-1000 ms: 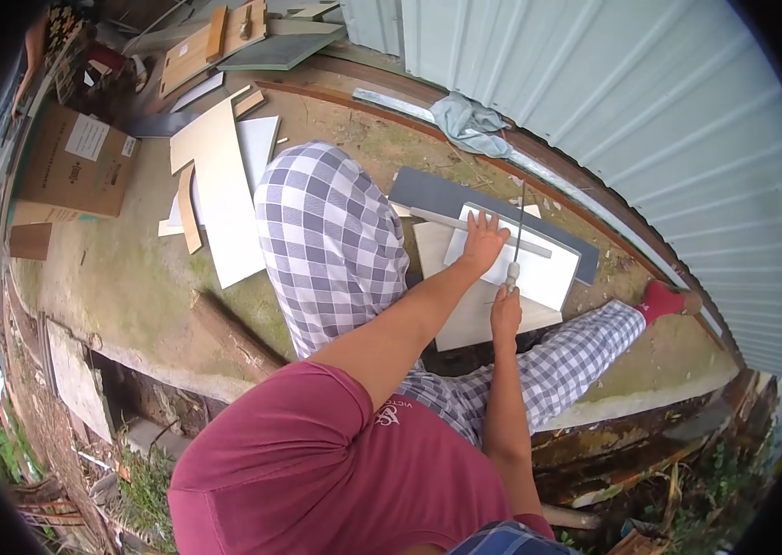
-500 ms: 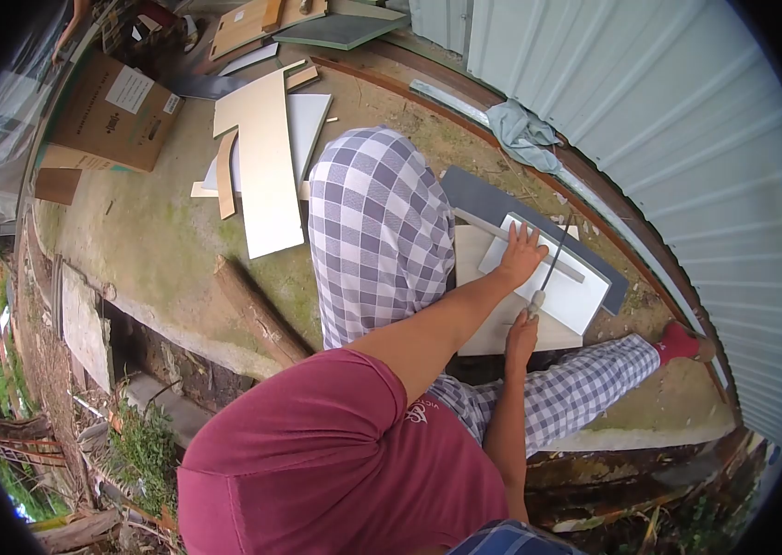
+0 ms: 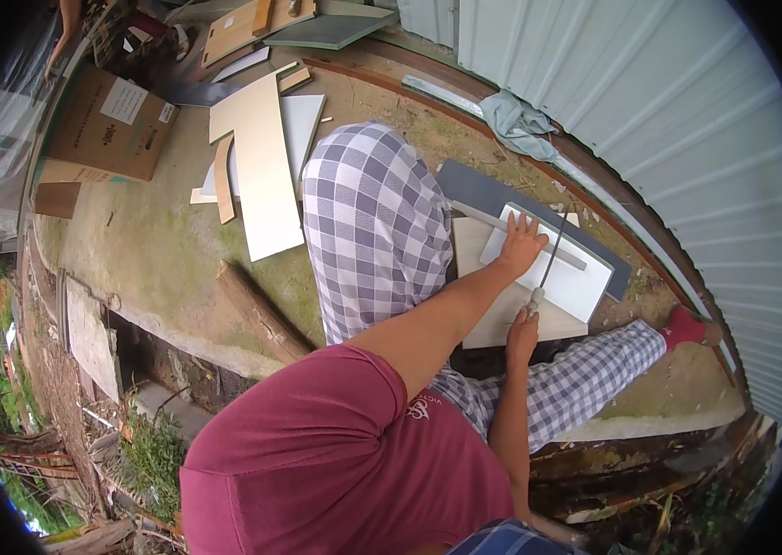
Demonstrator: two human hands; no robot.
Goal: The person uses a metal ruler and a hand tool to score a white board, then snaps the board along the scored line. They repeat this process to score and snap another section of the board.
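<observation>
My left hand lies with its fingers spread, pressing a narrow grey strip down against a white board. My right hand is closed around the pale handle of what looks like a thin-bladed saw. Its narrow dark blade crosses the strip just beside my left fingers and points away from me. Under the white board are a pale wooden board and a dark grey panel. The blade is seen nearly edge-on, so its teeth cannot be made out.
My checkered-trousered knee rises left of the boards. Beyond it lie cut wooden panels and a cardboard box. A log rests at the slab's edge. Along the right runs a corrugated metal wall, with a grey-blue cloth at its base.
The view has shifted slightly. Both hands keep nearly the same places on the strip and the saw; any stroke of the blade is too small to tell.
</observation>
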